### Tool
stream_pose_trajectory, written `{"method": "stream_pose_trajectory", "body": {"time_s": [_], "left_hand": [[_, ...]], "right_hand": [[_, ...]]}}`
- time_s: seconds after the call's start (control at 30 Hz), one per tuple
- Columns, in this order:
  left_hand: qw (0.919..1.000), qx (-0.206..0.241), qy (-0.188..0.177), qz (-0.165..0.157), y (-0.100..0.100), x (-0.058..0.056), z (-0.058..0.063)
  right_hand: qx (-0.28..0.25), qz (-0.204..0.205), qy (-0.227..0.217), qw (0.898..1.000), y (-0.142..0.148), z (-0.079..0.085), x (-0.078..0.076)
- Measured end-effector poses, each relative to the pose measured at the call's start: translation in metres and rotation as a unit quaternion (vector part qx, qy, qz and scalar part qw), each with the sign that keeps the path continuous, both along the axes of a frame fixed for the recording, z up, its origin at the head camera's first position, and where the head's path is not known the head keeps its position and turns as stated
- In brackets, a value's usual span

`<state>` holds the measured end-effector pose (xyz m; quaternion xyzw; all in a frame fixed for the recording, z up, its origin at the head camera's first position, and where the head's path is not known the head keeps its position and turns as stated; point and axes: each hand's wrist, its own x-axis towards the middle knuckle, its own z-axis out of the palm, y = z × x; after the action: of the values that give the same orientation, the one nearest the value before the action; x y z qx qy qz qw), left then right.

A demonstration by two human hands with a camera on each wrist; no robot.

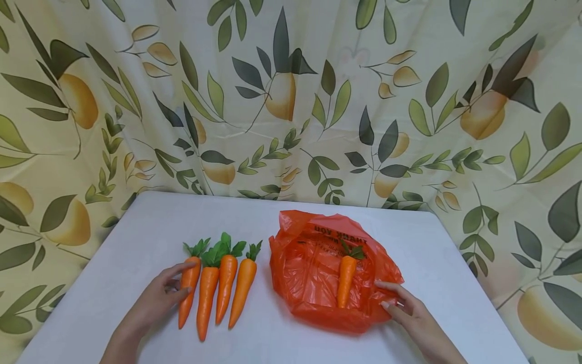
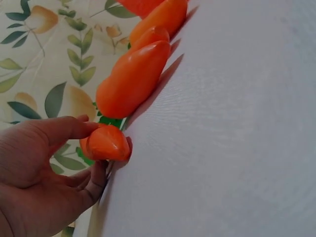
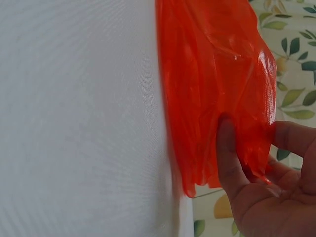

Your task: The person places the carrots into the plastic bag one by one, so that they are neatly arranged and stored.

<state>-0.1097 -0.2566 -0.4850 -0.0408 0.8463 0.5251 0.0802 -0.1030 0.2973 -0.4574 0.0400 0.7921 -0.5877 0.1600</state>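
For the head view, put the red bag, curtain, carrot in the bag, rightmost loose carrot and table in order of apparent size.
1. Curtain
2. Table
3. Red bag
4. Rightmost loose carrot
5. Carrot in the bag

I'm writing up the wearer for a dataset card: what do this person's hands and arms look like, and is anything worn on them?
The left hand and right hand are both ungloved, with no rings visible. The left forearm and right forearm show no sleeve, watch, cable or marking as far as the head view reaches.
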Motion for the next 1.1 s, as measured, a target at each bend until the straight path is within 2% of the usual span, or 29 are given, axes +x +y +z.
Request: {"method": "stream_pose_trajectory", "body": {"time_s": [0.17, 0.4, 0.57, 0.8, 0.93, 1.1], "left_hand": [[0.9996, -0.006, 0.019, -0.021, 0.000, 0.001, -0.001], [0.9998, -0.017, 0.001, 0.012, 0.004, 0.000, 0.002], [0.9993, -0.001, -0.008, 0.038, 0.004, 0.000, 0.004], [0.9984, 0.006, 0.015, 0.054, 0.004, 0.002, 0.014], [0.9984, 0.023, 0.014, 0.049, 0.006, 0.000, 0.020], [0.9988, 0.021, 0.027, 0.034, 0.012, -0.004, 0.032]], "right_hand": [[-0.003, -0.004, -0.002, 1.000, 0.001, 0.000, 0.000], [-0.002, -0.007, 0.004, 1.000, 0.001, 0.001, 0.001], [0.001, -0.008, -0.002, 1.000, 0.000, 0.001, 0.002], [-0.013, -0.002, 0.001, 1.000, -0.001, 0.001, 0.001], [-0.013, 0.002, 0.004, 1.000, -0.002, 0.001, 0.000], [-0.011, 0.005, 0.007, 1.000, -0.003, 0.001, 0.000]]}}
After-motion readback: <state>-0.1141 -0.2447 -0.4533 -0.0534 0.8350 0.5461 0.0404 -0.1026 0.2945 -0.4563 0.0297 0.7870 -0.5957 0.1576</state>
